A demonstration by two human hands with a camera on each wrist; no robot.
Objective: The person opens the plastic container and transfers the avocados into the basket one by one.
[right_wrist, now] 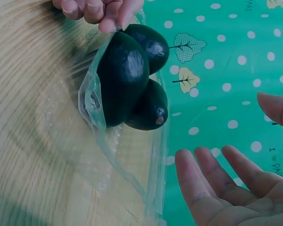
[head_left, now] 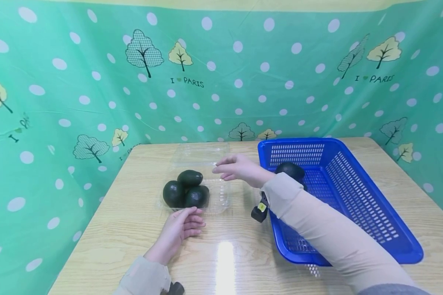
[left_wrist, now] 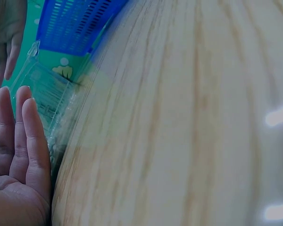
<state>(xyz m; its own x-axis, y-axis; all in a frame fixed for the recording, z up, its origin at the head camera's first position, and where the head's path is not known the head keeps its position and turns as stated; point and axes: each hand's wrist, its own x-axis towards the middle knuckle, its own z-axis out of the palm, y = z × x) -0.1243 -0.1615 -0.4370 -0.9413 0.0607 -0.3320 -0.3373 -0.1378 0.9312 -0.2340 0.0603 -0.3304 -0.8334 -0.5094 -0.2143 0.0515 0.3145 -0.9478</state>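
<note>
Three dark green avocados (head_left: 186,189) sit together at the left end of a clear plastic clamshell box (head_left: 218,196), whose lid (head_left: 201,153) is folded back behind it. My left hand (head_left: 179,229) is at the box's near rim, fingertips right beside the avocados; its fingers look straight in the left wrist view. Over the right end of the box hovers my right hand (head_left: 241,169), fingers extended and holding nothing. In the right wrist view the avocados (right_wrist: 127,70) stand behind the box's clear rim (right_wrist: 115,165), with left fingertips at its upper corner.
To the right is a blue perforated basket (head_left: 373,192) with dark avocados (head_left: 291,170) at its left side, partly hidden by my right arm. A green dotted cloth (head_left: 240,90) hangs behind the wooden table (head_left: 114,229).
</note>
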